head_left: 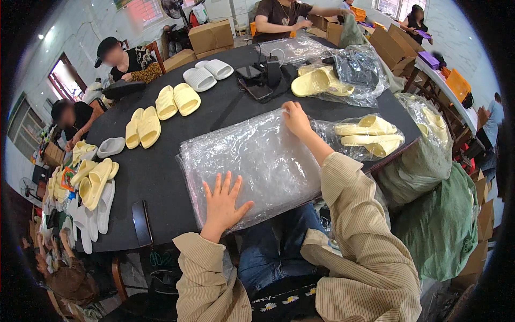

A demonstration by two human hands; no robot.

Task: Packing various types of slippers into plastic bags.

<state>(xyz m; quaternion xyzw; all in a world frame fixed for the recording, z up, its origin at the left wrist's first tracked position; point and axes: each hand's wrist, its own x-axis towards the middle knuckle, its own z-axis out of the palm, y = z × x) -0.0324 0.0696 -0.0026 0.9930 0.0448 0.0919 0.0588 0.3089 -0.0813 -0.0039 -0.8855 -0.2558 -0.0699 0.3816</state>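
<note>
Evidently the stack of clear plastic bags [252,166] lay at the near side of the black table [158,180]. Left hand [222,205] spread flat, near left; right hand [296,121] pinching the far right corner. Clinging film might have brought several layers up together; slick plastic, poorly braced, might have slid nearward. Glare blurred the layer count; right thumb mostly hidden; far co-worker [279,20] cut off above.
</note>
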